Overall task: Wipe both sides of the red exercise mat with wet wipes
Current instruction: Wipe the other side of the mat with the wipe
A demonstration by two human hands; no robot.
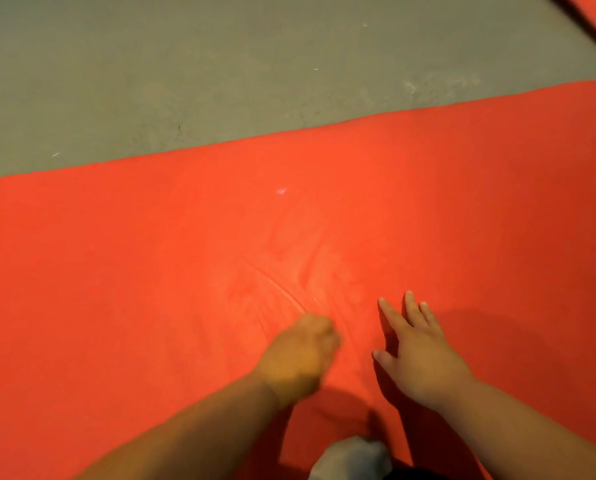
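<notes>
- Right now the red mat (151, 271) is lying spread flat on the grey floor (185, 64), filling the lower part of the view and running off both sides.
- The left hand (300, 355) is resting on the mat near its middle with the fingers curled under like a fist. It is blurred, and I cannot tell whether a wipe is bunched inside it.
- The right hand (417, 355) is lying just beside it, fingers straight and spread, palm pressing down on the mat and holding nothing.
- Curved streaks (282, 292) are showing on the surface just ahead of the left hand, so wiping of this patch is probably under way.
- A white speck (282, 191) is sitting farther up the mat, and the broad stretches to either side are showing no streaks. Most of this face is likely waiting to be wiped.
- Whether this is the first or the second face being cleaned, I cannot tell; at best one side is done and this one is only partly covered.
- A pale bundle (352, 455) is sitting at the bottom edge between the forearms; whether it is a sock or a wad of wipes is unclear.
</notes>
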